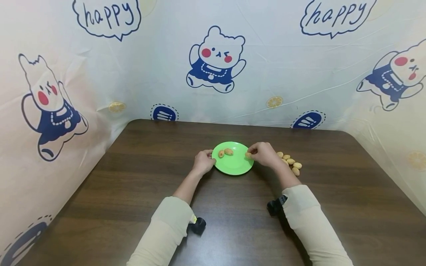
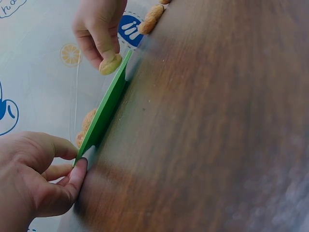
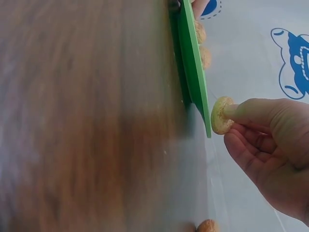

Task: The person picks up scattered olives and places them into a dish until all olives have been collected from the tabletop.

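A green plate (image 1: 234, 165) stands on the brown table, with two peanuts in their shells, one of them the peanut (image 1: 228, 151), lying on its left part. My left hand (image 1: 203, 162) pinches the plate's left rim between thumb and fingers, as the left wrist view also shows. Over the plate's right edge, my right hand (image 1: 265, 154) holds a peanut (image 3: 222, 115) between thumb and fingertips. In the right wrist view that peanut is just above the rim, apart from the two on the plate.
Several more unshelled peanuts (image 1: 290, 161) lie on the table (image 1: 233, 221) to the right of the plate, partly hidden behind my right hand and wrist. A printed cloth (image 1: 216, 107) with cartoon bears rises behind the table and along both sides.
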`<act>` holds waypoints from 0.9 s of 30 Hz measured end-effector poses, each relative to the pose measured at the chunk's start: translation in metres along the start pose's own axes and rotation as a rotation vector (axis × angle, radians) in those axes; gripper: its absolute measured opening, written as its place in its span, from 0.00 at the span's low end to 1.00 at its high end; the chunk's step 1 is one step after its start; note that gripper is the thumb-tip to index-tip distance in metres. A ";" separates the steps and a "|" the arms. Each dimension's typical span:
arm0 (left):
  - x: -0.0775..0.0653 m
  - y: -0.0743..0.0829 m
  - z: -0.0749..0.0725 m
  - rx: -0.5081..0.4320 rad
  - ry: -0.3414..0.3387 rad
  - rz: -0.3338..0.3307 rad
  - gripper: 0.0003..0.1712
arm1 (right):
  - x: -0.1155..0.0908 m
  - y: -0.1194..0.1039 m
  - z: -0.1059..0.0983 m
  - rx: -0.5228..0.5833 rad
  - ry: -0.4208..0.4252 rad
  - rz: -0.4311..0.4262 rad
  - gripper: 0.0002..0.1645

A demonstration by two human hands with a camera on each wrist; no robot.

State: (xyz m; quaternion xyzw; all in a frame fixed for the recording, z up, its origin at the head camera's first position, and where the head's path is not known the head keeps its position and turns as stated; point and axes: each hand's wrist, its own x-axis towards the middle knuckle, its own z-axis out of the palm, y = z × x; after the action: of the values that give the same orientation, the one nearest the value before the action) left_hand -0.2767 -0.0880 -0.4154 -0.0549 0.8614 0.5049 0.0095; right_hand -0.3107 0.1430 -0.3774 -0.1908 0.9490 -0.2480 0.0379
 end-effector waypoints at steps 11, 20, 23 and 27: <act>-0.001 0.000 -0.001 0.001 0.006 0.002 0.27 | 0.012 -0.002 0.011 0.017 0.027 -0.017 0.11; -0.002 0.000 -0.001 0.000 -0.004 -0.006 0.27 | 0.020 -0.003 0.016 0.056 0.017 0.012 0.11; -0.002 0.001 -0.001 0.000 -0.004 -0.005 0.27 | 0.021 -0.003 0.015 0.062 0.016 0.013 0.12; -0.001 0.001 0.000 0.001 0.000 0.000 0.28 | 0.023 -0.004 0.015 0.069 0.021 0.015 0.11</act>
State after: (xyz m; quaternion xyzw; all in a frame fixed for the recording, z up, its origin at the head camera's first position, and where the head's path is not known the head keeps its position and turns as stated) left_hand -0.2757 -0.0874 -0.4139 -0.0547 0.8616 0.5045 0.0097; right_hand -0.3284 0.1244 -0.3878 -0.1798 0.9416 -0.2823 0.0363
